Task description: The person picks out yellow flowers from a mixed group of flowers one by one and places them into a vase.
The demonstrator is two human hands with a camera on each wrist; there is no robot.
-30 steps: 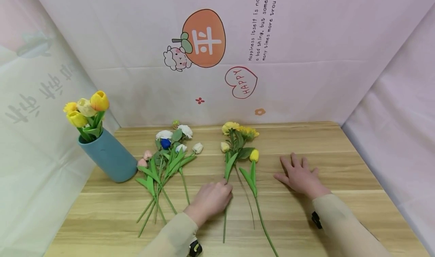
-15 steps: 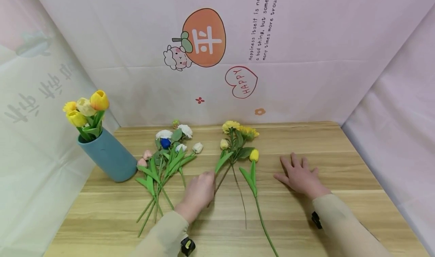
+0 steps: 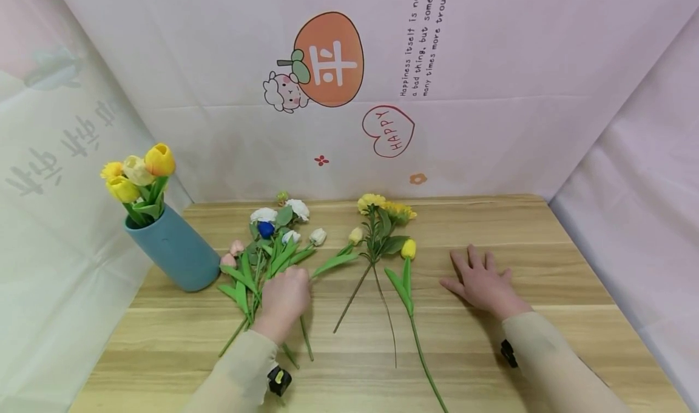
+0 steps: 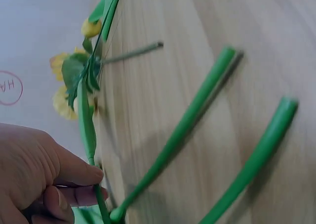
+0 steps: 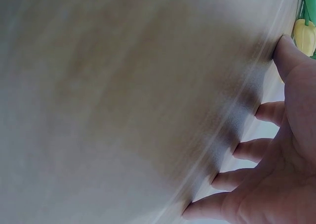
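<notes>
My left hand (image 3: pixel 286 299) pinches the stem of a pale yellow tulip (image 3: pixel 356 236) between thumb and fingers, over the left-hand pile of flowers. That tulip's long green leaf (image 4: pixel 86 127) rises past the thumb in the left wrist view. Under and around this hand lie pink tulips (image 3: pixel 229 261), white roses (image 3: pixel 297 210), a blue flower (image 3: pixel 266 230) and a white tulip (image 3: pixel 318 237). My right hand (image 3: pixel 480 282) rests on the wooden table with fingers spread, right of a bright yellow tulip (image 3: pixel 408 249).
A blue vase (image 3: pixel 180 255) stands at the left, holding several yellow and cream flowers (image 3: pixel 138 171). Yellow flowers (image 3: pixel 371 203) with dark leaves and crossed thin stems lie at the table's middle back. Printed cloth (image 3: pixel 480 128) hangs behind the wooden table (image 3: pixel 480 352) and along its sides.
My left hand has moved left with the pale yellow tulip, from beside the yellow flowers to over the left pile. The tulip now tilts. My right hand has stayed in place.
</notes>
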